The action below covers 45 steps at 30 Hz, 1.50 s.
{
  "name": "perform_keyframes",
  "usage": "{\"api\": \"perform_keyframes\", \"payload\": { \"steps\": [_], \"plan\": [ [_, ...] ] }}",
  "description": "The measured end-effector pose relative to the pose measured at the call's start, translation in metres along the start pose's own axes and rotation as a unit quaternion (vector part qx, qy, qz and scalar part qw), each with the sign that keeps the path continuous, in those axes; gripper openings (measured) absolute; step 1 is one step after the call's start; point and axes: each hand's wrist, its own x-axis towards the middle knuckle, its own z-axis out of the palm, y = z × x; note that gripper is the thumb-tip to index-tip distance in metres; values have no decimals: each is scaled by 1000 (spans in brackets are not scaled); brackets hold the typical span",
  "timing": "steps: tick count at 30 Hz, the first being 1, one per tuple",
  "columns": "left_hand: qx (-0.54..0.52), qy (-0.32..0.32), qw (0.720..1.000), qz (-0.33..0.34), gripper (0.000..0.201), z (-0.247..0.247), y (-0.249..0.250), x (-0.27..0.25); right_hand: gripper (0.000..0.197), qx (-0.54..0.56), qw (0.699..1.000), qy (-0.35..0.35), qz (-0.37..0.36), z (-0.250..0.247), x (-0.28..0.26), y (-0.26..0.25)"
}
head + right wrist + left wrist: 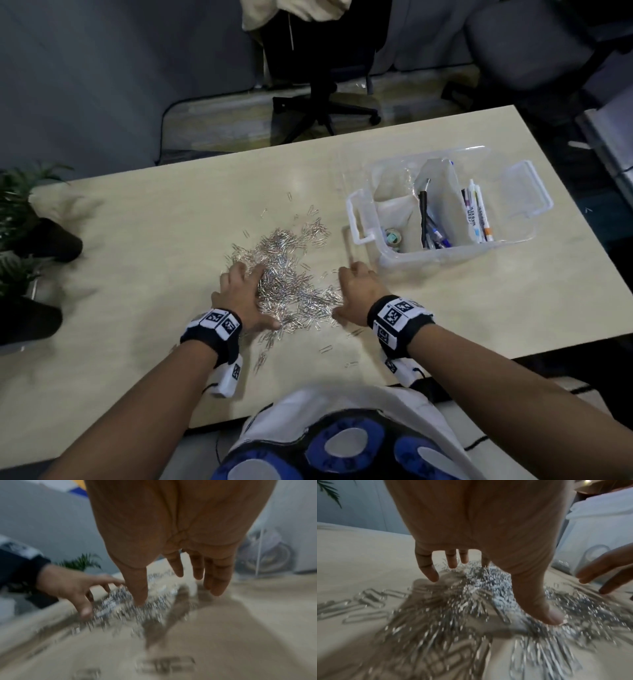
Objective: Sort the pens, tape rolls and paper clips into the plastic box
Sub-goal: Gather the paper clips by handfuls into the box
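Near the front edge of the pale bench (pixel 137 222), the left hand (pixel 245 291) lies spread, fingers straight, on the left flank of a heap of silver paper clips (pixel 291 274), its thumb pressing into the loose clips and gripping none. The right hand (pixel 356 294) is spread the same way at the heap's right flank, fingers extended, holding nothing. Stray clips trail toward the front edge. Farther back, toward the bench's right edge, stands the clear plastic box (pixel 517 236), lid off: pens (pixel 478 212) lie in its right compartments and a tape roll (pixel 393 236) in a left one. Two potted plants (pixel 20 219) stand by the left edge.
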Motion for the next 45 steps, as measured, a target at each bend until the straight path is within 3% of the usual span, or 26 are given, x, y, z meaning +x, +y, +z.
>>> {"api": "perform_keyframes", "payload": {
  "steps": [2, 4, 11, 15, 18, 21, 24, 28, 30, 37, 45],
  "plan": [
    [-11, 9, 1000, 7, 131, 7, 1, 0, 86, -13, 1000, 5, 21, 15, 5, -2],
    [-45, 27, 998, 21, 119, 9, 4, 0, 84, -5, 1000, 20, 21, 22, 8, -6],
    [-137, 36, 987, 72, 53, 9, 14, 5, 32, 60, 996, 45, -41, 27, 20, -27],
    [-143, 62, 984, 81, 31, 8, 18, 1, 39, 91, 993, 36, -60, 26, 25, -38],
    [-148, 82, 982, 81, 18, 5, 20, -1, 66, 85, 992, 21, -91, 26, 29, -43],
    [-148, 78, 983, 80, 14, 3, 20, 1, 70, 53, 993, 15, -100, 28, 32, -49],
    [-150, 78, 982, 80, 17, 4, 19, 2, 47, 37, 993, 36, -105, 28, 32, -53],
    [-126, 63, 987, 84, 49, 7, 19, 6, 21, 40, 993, 58, -99, 23, 33, -53],
    [-103, 45, 990, 89, 53, 7, 20, 7, 14, 35, 993, 54, -96, 19, 34, -53],
    [-78, 70, 991, 89, 18, -3, 29, 8, 18, 55, 996, 38, -59, 7, 41, -50],
    [-145, 87, 985, 48, 14, -26, 33, 10, 18, 159, 985, 65, -29, -19, 43, -46]
  ]
}}
